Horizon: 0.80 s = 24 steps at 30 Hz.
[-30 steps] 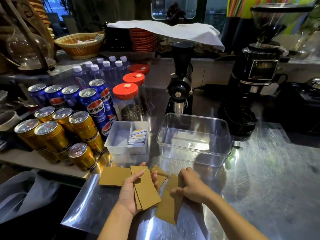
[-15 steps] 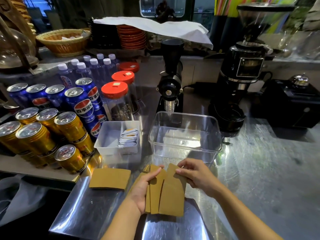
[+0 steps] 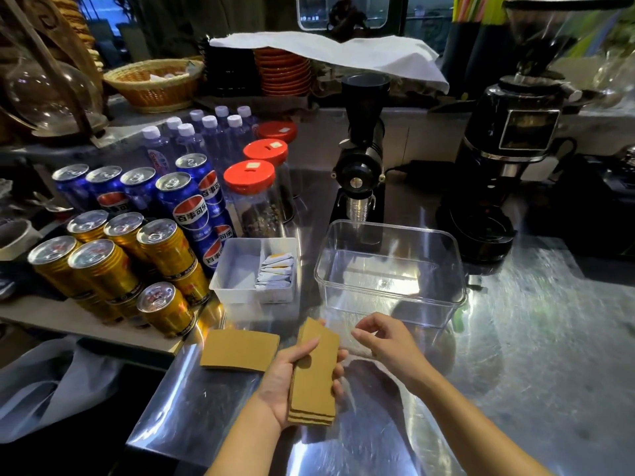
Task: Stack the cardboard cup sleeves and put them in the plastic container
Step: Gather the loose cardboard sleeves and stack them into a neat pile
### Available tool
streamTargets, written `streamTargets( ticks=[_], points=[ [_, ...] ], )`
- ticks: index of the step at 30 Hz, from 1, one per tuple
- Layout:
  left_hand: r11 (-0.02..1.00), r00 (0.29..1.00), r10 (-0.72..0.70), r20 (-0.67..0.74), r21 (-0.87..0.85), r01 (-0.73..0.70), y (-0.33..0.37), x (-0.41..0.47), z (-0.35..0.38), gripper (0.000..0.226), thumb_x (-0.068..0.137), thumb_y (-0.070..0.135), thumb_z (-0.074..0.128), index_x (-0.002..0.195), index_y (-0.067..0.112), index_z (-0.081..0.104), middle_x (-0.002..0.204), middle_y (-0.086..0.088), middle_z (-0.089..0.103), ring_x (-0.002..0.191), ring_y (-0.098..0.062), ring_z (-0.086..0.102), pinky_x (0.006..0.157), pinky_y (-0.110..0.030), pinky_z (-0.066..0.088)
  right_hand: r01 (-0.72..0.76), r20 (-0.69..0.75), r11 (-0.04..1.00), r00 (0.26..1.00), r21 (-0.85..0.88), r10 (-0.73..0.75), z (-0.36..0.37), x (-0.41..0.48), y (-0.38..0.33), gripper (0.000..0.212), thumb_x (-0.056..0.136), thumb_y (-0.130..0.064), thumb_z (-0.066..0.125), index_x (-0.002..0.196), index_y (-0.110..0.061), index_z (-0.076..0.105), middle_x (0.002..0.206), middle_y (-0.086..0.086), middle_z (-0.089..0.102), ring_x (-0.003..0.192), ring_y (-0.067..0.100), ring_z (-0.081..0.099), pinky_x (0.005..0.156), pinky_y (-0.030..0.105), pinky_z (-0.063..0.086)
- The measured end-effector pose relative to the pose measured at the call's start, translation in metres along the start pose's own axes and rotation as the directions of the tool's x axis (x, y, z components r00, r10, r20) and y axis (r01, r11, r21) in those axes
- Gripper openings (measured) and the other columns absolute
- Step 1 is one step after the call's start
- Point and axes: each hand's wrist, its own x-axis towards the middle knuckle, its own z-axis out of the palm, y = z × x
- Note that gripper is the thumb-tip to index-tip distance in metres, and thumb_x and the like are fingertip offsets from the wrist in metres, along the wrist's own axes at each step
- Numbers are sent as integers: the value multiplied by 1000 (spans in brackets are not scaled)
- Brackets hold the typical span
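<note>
The left hand [image 3: 285, 383] is clamped on a squared-up stack of cardboard cup sleeves [image 3: 314, 376], thumb across the top face and fingertips curled round the far edge, the stack pointing toward 12 o'clock just above the bench [image 3: 515, 355]; the right hand [image 3: 386, 341], at 2 o'clock from the stack, hangs empty with its fingers loosely parted, close to the sleeves but not touching them; one more cardboard cup sleeve [image 3: 238, 350] lies flat on the bench at 9 o'clock from the stack, just beside the left hand; the clear plastic container [image 3: 390, 269] stands at 1 o'clock from the hands with nothing in it; a white plastic tray [image 3: 237, 269] holding white sachets [image 3: 276, 271] sits at 11 o'clock, just beside the container; further out at 10 o'clock stand gold drink cans [image 3: 103, 266] and blue Pepsi cans [image 3: 185, 204], with red-lidded jars [image 3: 252, 197] behind the tray; a small black coffee grinder [image 3: 362, 149] rises at 12 o'clock behind the container, and a larger grinder [image 3: 508, 159] at 2 o'clock.
</note>
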Motion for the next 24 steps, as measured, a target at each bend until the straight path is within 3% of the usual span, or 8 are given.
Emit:
streamTargets(
  ticks=[2, 5, 7, 11, 13, 16, 21, 24],
  points=[
    [995, 995, 95, -18, -13, -95, 6, -4, -5, 40, 73, 21, 65, 114, 23, 64, 90, -19, 63, 71, -24, 57, 58, -34, 52, -7, -7, 996, 1000, -92, 6, 5, 4, 4, 12, 79, -24, 68, 82, -13, 64, 81, -1, 63, 71, 9, 54, 67, 25, 45],
    [984, 984, 166, -65, -51, -169, 14, -10, -13, 43, 67, 18, 69, 109, 22, 63, 86, -20, 64, 69, -25, 58, 56, -34, 51, -40, 42, 960, 998, -277, 54, 18, 10, 8, 24, 75, -31, 71, 91, -17, 60, 90, -1, 61, 75, 11, 54, 65, 23, 42],
    [973, 975, 200, -101, -94, -209, 17, -15, -17, 39, 63, 16, 70, 101, 21, 64, 84, -19, 64, 68, -25, 59, 53, -33, 51, -31, 84, 917, 994, -399, 71, 30, 14, 7, 42, 71, -38, 74, 102, -14, 57, 101, 4, 58, 90, 19, 55, 76, 31, 45],
    [940, 952, 275, -135, -171, -295, 21, -23, -21, 46, 49, 12, 83, 91, 21, 67, 82, -19, 64, 66, -25, 59, 54, -32, 50, 13, 86, 726, 994, -687, 64, 53, 16, 3, 73, 60, -60, 71, 114, -17, 49, 121, 7, 51, 113, 27, 45, 92, 38, 38],
    [928, 944, 299, -141, -189, -322, 22, -26, -20, 50, 48, 12, 84, 93, 23, 65, 84, -19, 64, 65, -25, 60, 56, -32, 51, -5, 53, 670, 996, -742, 66, 62, 16, 2, 80, 54, -66, 70, 112, -16, 47, 120, 7, 48, 113, 27, 42, 92, 39, 35],
    [924, 937, 305, -172, -186, -335, 21, -28, -18, 40, 61, 17, 74, 98, 25, 63, 85, -18, 65, 66, -24, 62, 58, -34, 53, -38, 15, 622, 997, -782, 78, 72, 17, 2, 90, 51, -67, 71, 115, -11, 43, 119, 8, 44, 113, 28, 40, 91, 38, 33],
    [922, 934, 290, -208, -203, -331, 18, -26, -18, 29, 72, 20, 61, 100, 25, 64, 86, -16, 66, 67, -23, 63, 60, -34, 54, -71, 43, 670, 987, -739, 152, 70, 20, -2, 77, 54, -51, 80, 109, -11, 43, 113, 8, 52, 111, 28, 44, 87, 39, 31],
    [919, 932, 298, -205, -204, -339, 18, -23, -18, 30, 71, 21, 61, 101, 26, 63, 84, -15, 68, 66, -23, 64, 60, -35, 55, -63, 124, 879, 983, -473, 137, 63, 14, 0, 53, 62, -29, 80, 91, -19, 37, 78, -5, 57, 88, 22, 54, 75, 30, 30]
  ],
)
